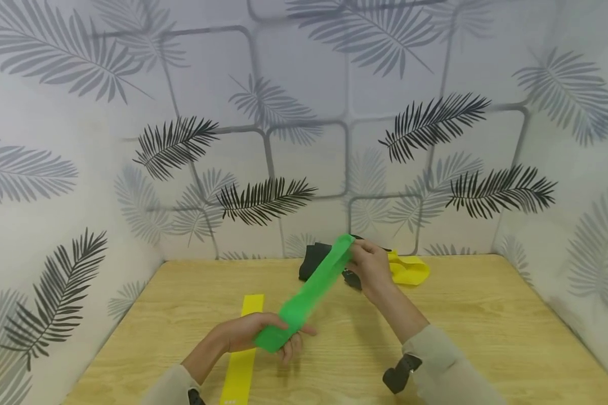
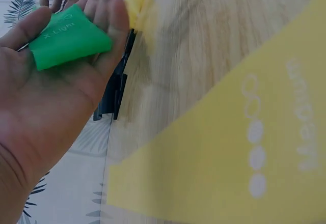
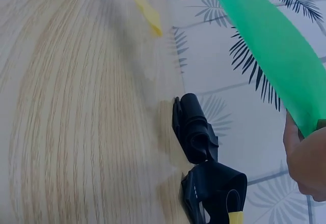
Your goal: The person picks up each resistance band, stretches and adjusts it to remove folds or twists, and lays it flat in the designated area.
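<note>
Yellow, a flat strip (image 1: 239, 377) lies on the wood-grain table (image 1: 476, 332), passing beneath the left hand (image 1: 253, 332), whose fingers are extended, unclenched, with a green band (image 1: 311, 293) across them. The band slants up rightward above the table, before folded black material (image 1: 312, 261), to the right hand (image 1: 371, 269), which pinches its upper end; just beyond sits yellow material (image 1: 411, 271).

The left sleeve (image 1: 167, 389) and the right sleeve (image 1: 448, 363) are pale beige. At the right cuff sits a rounded black device (image 1: 397, 377); at the left cuff, a black piece (image 1: 195, 397) shows partly. Left hand (image 1: 244, 332) and right hand (image 1: 372, 267) are bare
</note>
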`<state>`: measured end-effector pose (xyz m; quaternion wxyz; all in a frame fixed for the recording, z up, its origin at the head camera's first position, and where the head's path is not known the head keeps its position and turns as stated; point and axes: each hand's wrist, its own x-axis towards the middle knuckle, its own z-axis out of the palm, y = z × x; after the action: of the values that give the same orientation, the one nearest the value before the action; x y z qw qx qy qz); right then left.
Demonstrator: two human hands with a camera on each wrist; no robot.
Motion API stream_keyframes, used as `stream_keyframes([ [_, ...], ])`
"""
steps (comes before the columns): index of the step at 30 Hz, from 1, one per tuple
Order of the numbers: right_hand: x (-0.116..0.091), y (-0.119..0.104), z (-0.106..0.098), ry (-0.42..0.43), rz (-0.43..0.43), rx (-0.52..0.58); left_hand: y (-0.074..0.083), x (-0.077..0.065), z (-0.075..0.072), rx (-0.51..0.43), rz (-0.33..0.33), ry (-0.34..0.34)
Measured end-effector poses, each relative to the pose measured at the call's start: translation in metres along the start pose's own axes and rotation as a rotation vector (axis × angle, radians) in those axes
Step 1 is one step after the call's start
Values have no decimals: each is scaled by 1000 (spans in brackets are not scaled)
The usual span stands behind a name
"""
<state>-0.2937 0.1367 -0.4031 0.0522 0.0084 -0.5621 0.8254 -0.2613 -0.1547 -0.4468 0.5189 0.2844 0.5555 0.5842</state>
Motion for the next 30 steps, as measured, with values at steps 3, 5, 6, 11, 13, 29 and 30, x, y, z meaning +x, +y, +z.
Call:
stream_keyframes([
  [3, 2, 3, 2, 68, 10, -101, -4, -7, -1, 57, -4, 7],
  [5, 2, 5, 4, 102, 30, -143, -6, -10, -1, 84, -6, 15],
  [6, 2, 6, 5, 113, 45, -158, -7, -12, 0, 93, -6, 21],
  [11, 2, 9, 7, 121, 122, -177, -12, -21, 1, 105, -9, 36],
  [13, 3, 10, 8, 112, 145, -161, -14, -25, 1, 113, -16, 44],
  [29, 10, 17, 22, 12, 118, -298, -24, -38, 18, 173, -47, -4],
  [30, 11, 18, 25, 10, 130, -301, -24, -39, 19, 173, -47, -8],
])
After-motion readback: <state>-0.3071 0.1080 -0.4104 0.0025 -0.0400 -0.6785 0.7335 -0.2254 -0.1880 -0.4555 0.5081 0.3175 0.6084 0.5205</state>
